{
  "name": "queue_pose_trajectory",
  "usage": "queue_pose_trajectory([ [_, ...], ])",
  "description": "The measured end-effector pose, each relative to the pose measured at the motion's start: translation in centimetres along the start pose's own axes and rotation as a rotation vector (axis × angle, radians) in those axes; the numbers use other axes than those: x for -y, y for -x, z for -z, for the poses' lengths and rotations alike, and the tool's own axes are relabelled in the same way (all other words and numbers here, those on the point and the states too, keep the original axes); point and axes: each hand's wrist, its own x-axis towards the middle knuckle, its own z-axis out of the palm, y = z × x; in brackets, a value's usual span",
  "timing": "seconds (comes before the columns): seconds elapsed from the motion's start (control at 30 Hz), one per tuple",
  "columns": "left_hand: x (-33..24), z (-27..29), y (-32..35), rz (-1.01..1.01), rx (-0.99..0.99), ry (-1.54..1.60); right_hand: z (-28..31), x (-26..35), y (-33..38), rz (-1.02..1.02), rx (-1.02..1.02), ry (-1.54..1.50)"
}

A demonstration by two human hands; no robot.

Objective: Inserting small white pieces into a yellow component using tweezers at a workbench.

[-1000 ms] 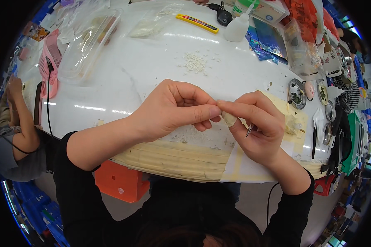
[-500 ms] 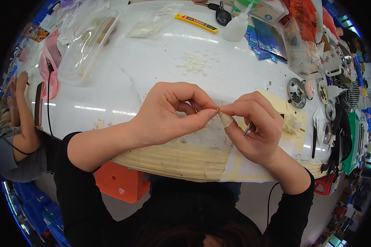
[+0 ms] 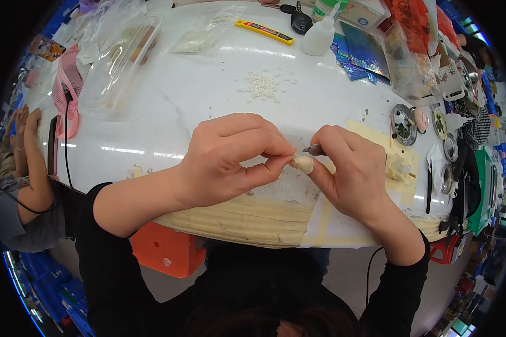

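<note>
Over the near middle of the table, my two hands meet fingertip to fingertip. My left hand [image 3: 230, 160] is closed in a pinch; whatever tiny piece sits between thumb and forefinger is too small to name. My right hand [image 3: 351, 168] grips a small metal tool [image 3: 315, 150], its kind hidden by the fingers, with the tip pointing at the left fingertips. Pale tape [image 3: 303, 164] wraps the right thumb. Beyond the hands lies a loose pile of small white pieces [image 3: 262, 86] on the white table [image 3: 168, 84].
A yellow box cutter [image 3: 264, 32], car keys [image 3: 301, 22] and a white squeeze bottle [image 3: 319, 38] lie at the back. Clear plastic containers [image 3: 118, 67] stand left; round metal dishes [image 3: 403, 124] sit right. Another person's arm [image 3: 36, 157] rests at the far left.
The metal tool has swung from inside my right palm up to the fingertips, beside the pinch. My right fingers have shifted, while my left hand keeps its pinch.
</note>
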Motion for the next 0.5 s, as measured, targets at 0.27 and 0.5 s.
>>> queue_pose_trajectory([
  [0.27, 0.18, 0.05, 0.03, -0.098, 0.011, -0.109, -0.02, 0.16, -0.01, 0.002, 0.038, 0.036],
  [0.5, 0.14, -0.01, -0.02, -0.120, 0.000, -0.122, 0.02, 0.20, 0.05, -0.016, 0.053, 0.023],
])
